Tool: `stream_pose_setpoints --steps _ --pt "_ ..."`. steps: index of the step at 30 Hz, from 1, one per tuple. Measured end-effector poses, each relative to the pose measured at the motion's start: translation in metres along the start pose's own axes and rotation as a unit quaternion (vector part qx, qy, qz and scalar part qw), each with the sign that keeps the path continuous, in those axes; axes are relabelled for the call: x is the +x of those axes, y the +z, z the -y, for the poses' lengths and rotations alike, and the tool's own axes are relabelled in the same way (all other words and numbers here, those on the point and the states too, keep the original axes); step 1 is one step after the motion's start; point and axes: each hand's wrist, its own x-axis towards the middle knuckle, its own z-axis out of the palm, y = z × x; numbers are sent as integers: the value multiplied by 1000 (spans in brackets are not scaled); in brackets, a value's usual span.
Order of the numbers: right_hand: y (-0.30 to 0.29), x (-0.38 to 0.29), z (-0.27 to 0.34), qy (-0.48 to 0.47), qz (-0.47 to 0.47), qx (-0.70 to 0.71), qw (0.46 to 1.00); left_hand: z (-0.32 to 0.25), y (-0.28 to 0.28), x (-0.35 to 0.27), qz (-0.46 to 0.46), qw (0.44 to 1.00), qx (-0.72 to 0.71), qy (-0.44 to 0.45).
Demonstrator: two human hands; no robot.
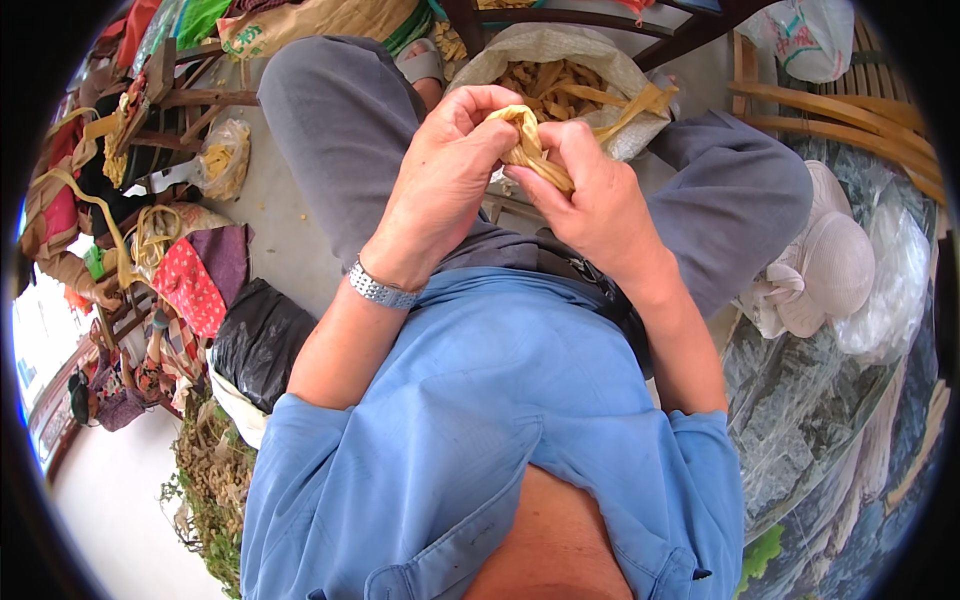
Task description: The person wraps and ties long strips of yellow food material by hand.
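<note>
My left hand (456, 161), with a metal-band watch (382, 285) on its wrist, pinches the looped end of a yellowish twisted strip of dried plant fibre (525, 146). The strip resembles corn husk. My right hand (596, 199) grips the lower end of the same strip between thumb and fingers. Both hands are close together above my lap, and the fingers partly hide the strip. Just beyond them, a white woven sack (480, 66) stands open with many tan husk-like strips (551, 82) inside. One long strip (637, 112) hangs over the sack's right side.
A dark wooden frame (577, 21) crosses behind the sack. To the left are a clear bag of yellow pieces (223, 161), a black plastic bag (262, 341) and other people, including a hand (105, 294). A pale hat (836, 259) and plastic sheeting (795, 412) lie right.
</note>
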Motion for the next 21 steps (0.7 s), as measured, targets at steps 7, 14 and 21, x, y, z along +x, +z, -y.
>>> stream_pose_setpoints --steps 7,14,21 --pt "-4 -4 -7 -128 -19 -115 985 6 4 -6 -30 989 137 34" --pt "-31 5 -19 52 124 100 986 -5 3 -22 102 913 348 188" --pt "-66 15 -13 223 393 213 866 -33 -11 -34 260 786 532 177"
